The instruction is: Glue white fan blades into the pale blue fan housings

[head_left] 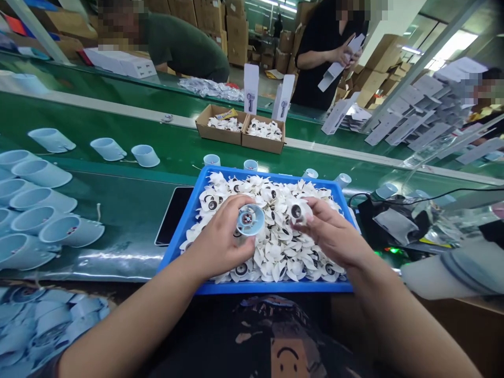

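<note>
My left hand (222, 239) is closed around a pale blue round fan housing (250, 219), its open face turned toward me. Just to its right, my right hand (331, 231) pinches a small white fan blade (299, 211) by its hub. Both hands hover over a blue tray (175, 247) heaped with several white fan blades (275, 252). The housing and the blade are close together but apart.
Pale blue cup-shaped housings (43, 202) lie stacked at the left on the green conveyor (129, 210). A black phone (173, 215) lies left of the tray. Two cardboard boxes (241, 128) of blades sit beyond. Two people work across the belt; cables and a device sit at right.
</note>
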A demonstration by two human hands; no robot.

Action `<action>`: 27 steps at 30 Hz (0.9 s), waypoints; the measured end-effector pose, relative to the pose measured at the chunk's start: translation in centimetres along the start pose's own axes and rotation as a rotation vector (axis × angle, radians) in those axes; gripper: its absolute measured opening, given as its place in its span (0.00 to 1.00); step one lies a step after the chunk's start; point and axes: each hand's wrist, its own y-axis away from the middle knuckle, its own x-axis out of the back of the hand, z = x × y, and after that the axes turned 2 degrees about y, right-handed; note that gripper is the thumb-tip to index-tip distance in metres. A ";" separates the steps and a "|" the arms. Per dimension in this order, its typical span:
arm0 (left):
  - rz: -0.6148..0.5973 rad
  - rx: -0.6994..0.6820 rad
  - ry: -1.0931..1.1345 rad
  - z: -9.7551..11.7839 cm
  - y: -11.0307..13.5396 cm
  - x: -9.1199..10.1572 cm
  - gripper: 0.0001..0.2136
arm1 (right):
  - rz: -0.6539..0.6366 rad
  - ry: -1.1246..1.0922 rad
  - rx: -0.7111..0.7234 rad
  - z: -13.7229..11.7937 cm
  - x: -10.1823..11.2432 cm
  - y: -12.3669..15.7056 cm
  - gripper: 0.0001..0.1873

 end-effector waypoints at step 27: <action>-0.117 -0.290 -0.379 4.1 -7.7 0.6 0.26 | 0.477 0.038 0.321 -3.0 -0.6 4.4 0.11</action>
